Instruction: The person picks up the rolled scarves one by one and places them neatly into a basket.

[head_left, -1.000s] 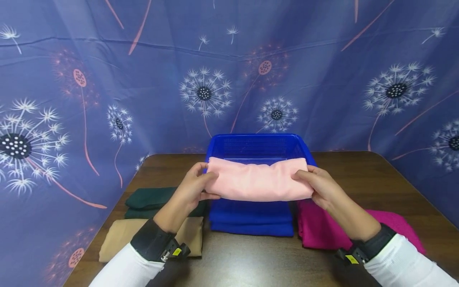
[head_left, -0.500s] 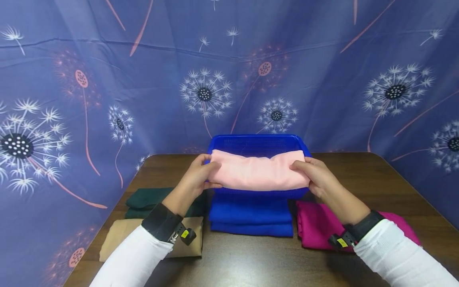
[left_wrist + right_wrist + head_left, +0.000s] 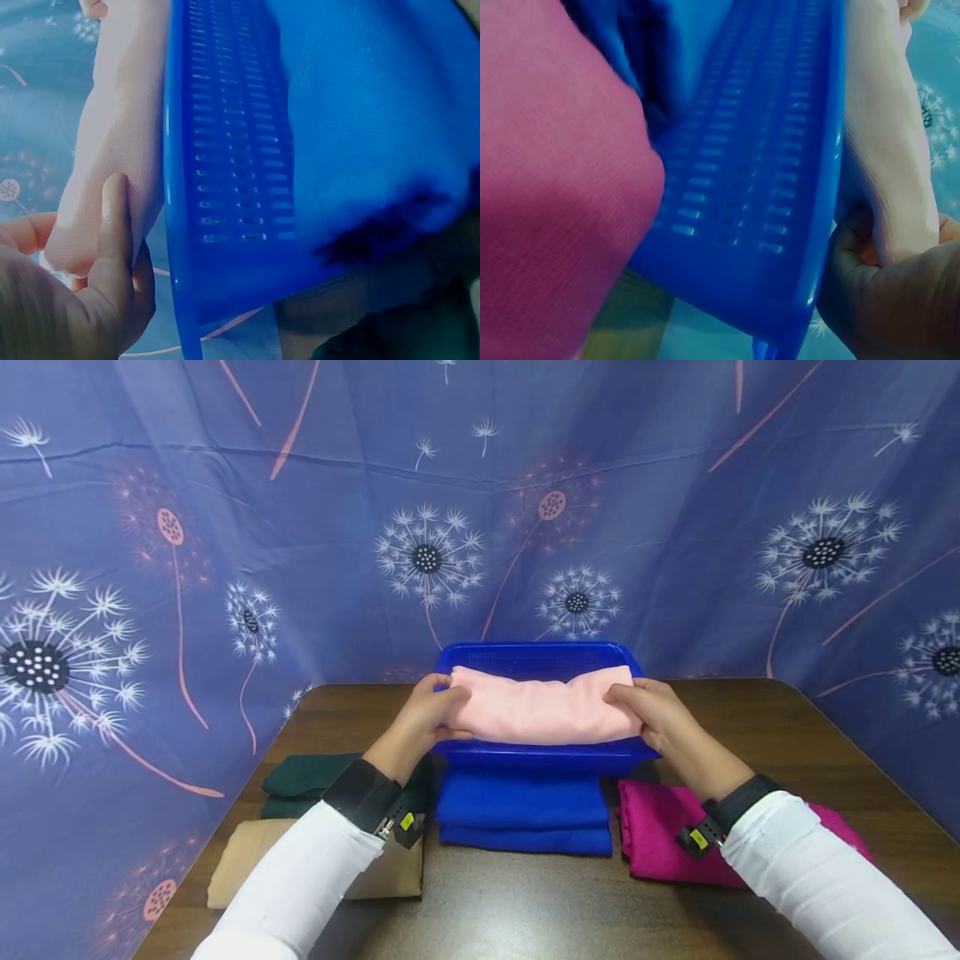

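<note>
A folded pink cloth [image 3: 543, 708] is stretched level between my two hands, over the front part of the blue plastic basket [image 3: 551, 758]. My left hand [image 3: 429, 714] pinches its left end, thumb on the near face and fingers behind. At the other end my right hand [image 3: 651, 710] grips it the same way. In the left wrist view the pink cloth [image 3: 120, 135] lies just beyond the basket's near rim [image 3: 171, 150]. The right wrist view has the cloth [image 3: 892, 142] beside that rim too. Most of the basket's inside is hidden behind the cloth.
In front of the basket lies a folded blue cloth [image 3: 525, 814]. Dark green [image 3: 307, 781] and beige [image 3: 390, 868] folded cloths are at the left, a magenta cloth [image 3: 660, 843] at the right. The wooden table [image 3: 510, 910] meets a dandelion-patterned curtain [image 3: 337, 527] behind.
Both hands have carried the pink cloth forward, away from me, and it now sits farther over the basket. More of the basket's front wall shows below it. The other cloths stay put.
</note>
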A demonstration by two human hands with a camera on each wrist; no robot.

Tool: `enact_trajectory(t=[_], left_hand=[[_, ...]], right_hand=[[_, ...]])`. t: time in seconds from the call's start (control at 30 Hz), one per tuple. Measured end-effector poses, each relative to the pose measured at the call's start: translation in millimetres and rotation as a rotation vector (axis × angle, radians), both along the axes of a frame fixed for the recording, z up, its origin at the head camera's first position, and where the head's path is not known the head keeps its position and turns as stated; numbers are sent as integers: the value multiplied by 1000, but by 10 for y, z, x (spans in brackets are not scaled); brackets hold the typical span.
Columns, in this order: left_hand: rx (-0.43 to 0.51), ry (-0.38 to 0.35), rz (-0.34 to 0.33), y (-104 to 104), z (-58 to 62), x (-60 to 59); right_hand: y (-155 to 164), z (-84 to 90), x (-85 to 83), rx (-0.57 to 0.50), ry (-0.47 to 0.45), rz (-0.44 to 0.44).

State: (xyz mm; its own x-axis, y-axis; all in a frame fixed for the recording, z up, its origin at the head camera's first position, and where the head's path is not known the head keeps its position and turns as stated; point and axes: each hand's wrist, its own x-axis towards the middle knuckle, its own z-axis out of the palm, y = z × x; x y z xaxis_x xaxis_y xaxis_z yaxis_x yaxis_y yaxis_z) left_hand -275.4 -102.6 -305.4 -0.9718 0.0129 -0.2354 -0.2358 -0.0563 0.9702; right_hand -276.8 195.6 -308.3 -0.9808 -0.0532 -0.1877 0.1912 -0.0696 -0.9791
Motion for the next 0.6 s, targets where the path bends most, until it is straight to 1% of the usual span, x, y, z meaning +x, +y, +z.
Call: enact_trajectory(t=[0.17,0.37,0.43,0.6], left_hand=[[-17,-39,36,55,-15,-132],[-1,-67,69,119,5,-276],[5,-64,80,138,14,-323],[7,-76,117,164,35,-435]], right_hand=[[-24,8,-143,77,-9,-25],[-57,38,-312,161,-17,-101],[-66,54,-365,170,-28,-130],[-104,114,-483,133,-50,-169]])
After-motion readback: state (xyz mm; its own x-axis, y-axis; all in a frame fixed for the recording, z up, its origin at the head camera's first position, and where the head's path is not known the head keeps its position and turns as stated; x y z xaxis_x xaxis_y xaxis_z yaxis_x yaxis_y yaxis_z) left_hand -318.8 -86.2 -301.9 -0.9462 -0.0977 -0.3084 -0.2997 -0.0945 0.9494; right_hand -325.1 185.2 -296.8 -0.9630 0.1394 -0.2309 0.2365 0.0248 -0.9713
